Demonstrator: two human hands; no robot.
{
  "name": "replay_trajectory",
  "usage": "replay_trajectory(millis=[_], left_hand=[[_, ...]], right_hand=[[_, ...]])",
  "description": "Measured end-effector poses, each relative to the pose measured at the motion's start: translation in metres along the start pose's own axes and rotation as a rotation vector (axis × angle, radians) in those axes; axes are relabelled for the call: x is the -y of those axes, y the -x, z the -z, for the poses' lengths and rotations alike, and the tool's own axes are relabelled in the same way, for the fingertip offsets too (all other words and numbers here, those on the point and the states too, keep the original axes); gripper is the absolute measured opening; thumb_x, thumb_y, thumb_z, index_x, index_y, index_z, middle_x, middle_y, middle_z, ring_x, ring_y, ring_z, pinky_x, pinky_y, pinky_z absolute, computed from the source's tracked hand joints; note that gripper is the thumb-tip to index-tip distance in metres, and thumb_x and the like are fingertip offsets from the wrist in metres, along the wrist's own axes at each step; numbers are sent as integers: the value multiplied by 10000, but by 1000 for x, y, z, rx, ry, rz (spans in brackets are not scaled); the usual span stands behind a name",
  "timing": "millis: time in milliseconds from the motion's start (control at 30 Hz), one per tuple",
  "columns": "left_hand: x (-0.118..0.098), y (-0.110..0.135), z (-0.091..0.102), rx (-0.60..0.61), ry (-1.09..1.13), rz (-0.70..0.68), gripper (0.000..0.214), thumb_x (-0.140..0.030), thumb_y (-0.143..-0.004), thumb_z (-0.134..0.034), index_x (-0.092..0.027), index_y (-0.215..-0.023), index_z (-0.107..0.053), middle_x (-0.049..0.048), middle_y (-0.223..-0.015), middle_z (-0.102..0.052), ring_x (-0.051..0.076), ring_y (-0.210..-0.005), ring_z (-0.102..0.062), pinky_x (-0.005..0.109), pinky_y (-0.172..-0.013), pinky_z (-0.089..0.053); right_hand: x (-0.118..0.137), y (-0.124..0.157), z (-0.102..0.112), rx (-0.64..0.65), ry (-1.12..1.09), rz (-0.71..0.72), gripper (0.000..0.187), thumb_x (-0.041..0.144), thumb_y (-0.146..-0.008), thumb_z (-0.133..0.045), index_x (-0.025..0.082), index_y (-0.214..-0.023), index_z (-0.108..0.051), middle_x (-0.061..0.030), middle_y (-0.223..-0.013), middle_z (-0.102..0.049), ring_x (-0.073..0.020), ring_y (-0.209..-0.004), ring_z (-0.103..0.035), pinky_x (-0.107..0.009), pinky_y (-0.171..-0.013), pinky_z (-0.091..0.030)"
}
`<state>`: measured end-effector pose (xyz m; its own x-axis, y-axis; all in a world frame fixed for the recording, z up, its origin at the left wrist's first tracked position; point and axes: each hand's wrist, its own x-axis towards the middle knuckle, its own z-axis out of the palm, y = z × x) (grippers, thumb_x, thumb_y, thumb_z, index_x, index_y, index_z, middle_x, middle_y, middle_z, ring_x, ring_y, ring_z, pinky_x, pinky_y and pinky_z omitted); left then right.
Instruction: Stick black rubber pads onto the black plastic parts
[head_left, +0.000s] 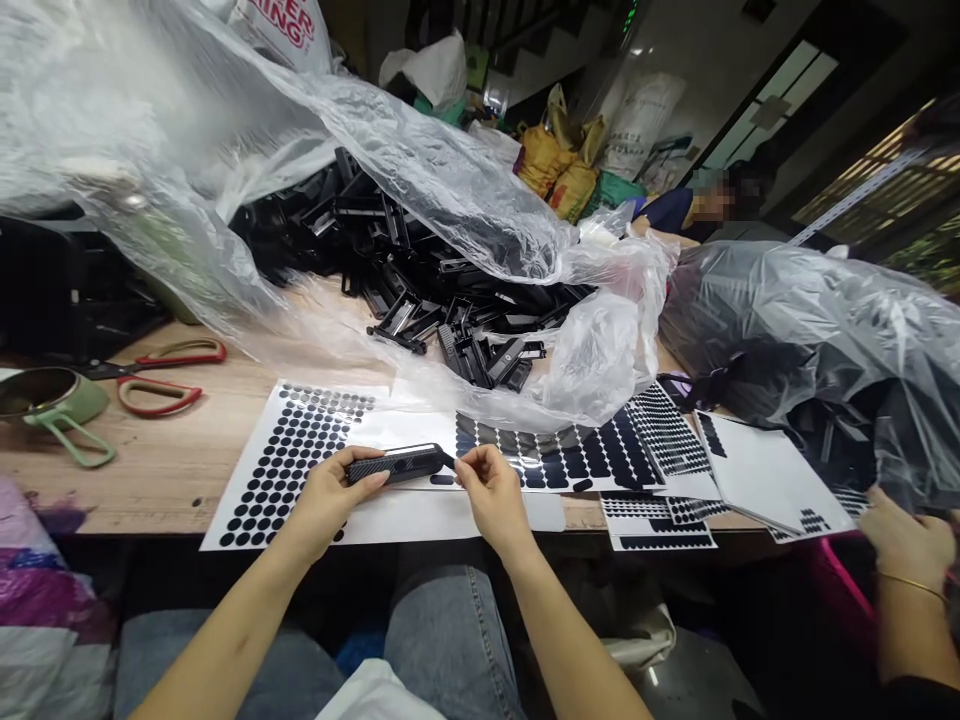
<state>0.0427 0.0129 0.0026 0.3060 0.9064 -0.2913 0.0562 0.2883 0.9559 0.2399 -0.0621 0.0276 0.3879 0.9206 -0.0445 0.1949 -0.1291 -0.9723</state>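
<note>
My left hand (327,500) is closed around one end of a long black plastic casing (411,463), which has a ribbed texture and a rounded far end. At that rounded end, my right hand (496,498) pinches a small dark piece (449,462) that looks like a black sticker; whether it touches the casing I cannot tell. Beneath my hands lie a white sheet of round black stickers (264,470) and a sheet of oblong black stickers (559,462). Behind them, a heap of similar black plastic parts (405,270) spills from a clear plastic bag (465,210).
Red-handled scissors (161,393) and a green mug (82,405) are at the left. More sticker sheets (664,520) overlap at the right, beside another filled clear bag (810,320). A co-worker's hand (911,545) is at the right edge; another person (682,210) sits further back.
</note>
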Motion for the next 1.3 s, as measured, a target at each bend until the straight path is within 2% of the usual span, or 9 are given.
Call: replay_trajectory(millis=[133,333,500,700,833,967,1100,1200,1300], left_hand=[[-5,8,-5,73,-58,-15,390,-366,-607,-743,-171,-932,-652,75,-923,-669,225,-864,-624,350,-804,-496],[-19,19,-18,98,-44,-46,301,-462,-689,-640,-180,-788,-677,41,-809,-640,210,-785,-599,327,-707,-531],[-16,22,-16,53,-160,-151,207,-397,-697,-649,-191,-716,-661,14,-711,-589,169,-692,-549,265,-641,-504],[-15,26,-13,-23,-215,-222,190,-383,-697,-641,-195,-700,-669,3,-649,-585,155,-632,-519,243,-621,-428],[-19,29,-15,-83,-213,-283,178,-363,-715,-625,-199,-649,-640,-11,-622,-572,145,-621,-507,237,-614,-400],[-16,31,-19,-92,-198,-284,171,-352,-718,-633,-198,-643,-641,-11,-617,-572,141,-619,-512,237,-607,-417],[-12,29,-23,-83,-28,-149,217,-365,-657,-695,-184,-776,-687,18,-774,-660,178,-734,-603,283,-678,-505],[-13,27,-23,-76,183,-2,385,-337,-594,-755,-165,-927,-668,49,-950,-667,212,-849,-636,352,-736,-554],[-18,27,-22,-99,281,66,421,-291,-561,-784,-146,-934,-655,65,-989,-658,227,-885,-642,368,-737,-571]], right_hand=[[2,1,-2,71,-81,34,172,298,-774,-562,206,-878,-460,12,-745,-549,-125,-683,-534,-268,-661,-425],[25,-10,-7,365,-31,146,171,262,-786,-518,218,-916,-416,31,-758,-550,-109,-677,-522,-254,-642,-409],[33,-13,-10,417,-8,169,169,257,-784,-521,220,-927,-438,29,-768,-566,-109,-684,-525,-256,-639,-404],[32,-9,-15,326,54,159,250,336,-796,-541,214,-1004,-476,1,-823,-609,-135,-745,-562,-263,-629,-404],[30,-6,-20,147,222,156,211,411,-796,-543,213,-868,-557,-38,-942,-600,-176,-874,-532,-301,-712,-413],[28,-3,-27,167,233,191,153,359,-804,-535,220,-751,-570,-25,-888,-599,-181,-911,-524,-330,-821,-406],[25,-4,-23,66,98,197,144,317,-802,-515,207,-714,-541,-53,-972,-595,-185,-958,-529,-331,-845,-412],[19,-3,-8,-52,-31,75,184,360,-784,-527,193,-707,-526,-87,-1037,-586,-203,-989,-531,-337,-825,-428],[14,2,6,23,-132,-96,224,387,-738,-579,181,-669,-522,-99,-1040,-588,-203,-927,-553,-345,-790,-451]])
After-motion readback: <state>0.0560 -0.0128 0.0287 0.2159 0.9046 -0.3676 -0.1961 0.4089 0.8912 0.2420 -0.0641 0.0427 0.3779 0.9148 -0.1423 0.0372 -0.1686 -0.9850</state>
